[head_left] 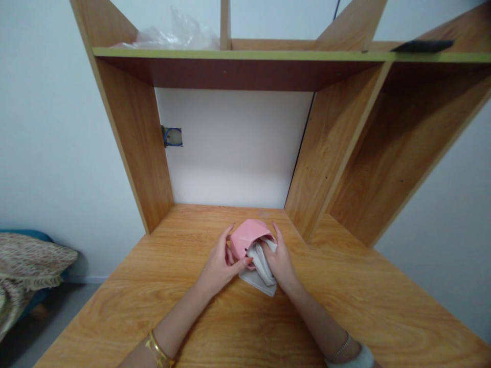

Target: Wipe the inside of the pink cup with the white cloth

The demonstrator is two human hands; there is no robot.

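A pink, faceted, hollow container (pixel 246 236) is tilted above the wooden desktop, its opening turned toward me and to the right. My left hand (pixel 222 260) grips its left side, with the thumb across the lower rim. A white cloth (pixel 261 263) is bunched at the opening, partly inside, and a corner hangs down below. My right hand (pixel 279 258) is closed on the cloth, with some fingers hidden inside the opening and one finger up along the container's right side.
The wooden desk (pixel 215 327) has upright side panels and a shelf (pixel 245 55) above. Clear plastic wrap (pixel 176 33) and a flat black object (pixel 424 46) lie on that shelf. A wall socket opening (pixel 173 137) shows at the back. A woven blanket (pixel 34 260) drapes over blue furniture at left.
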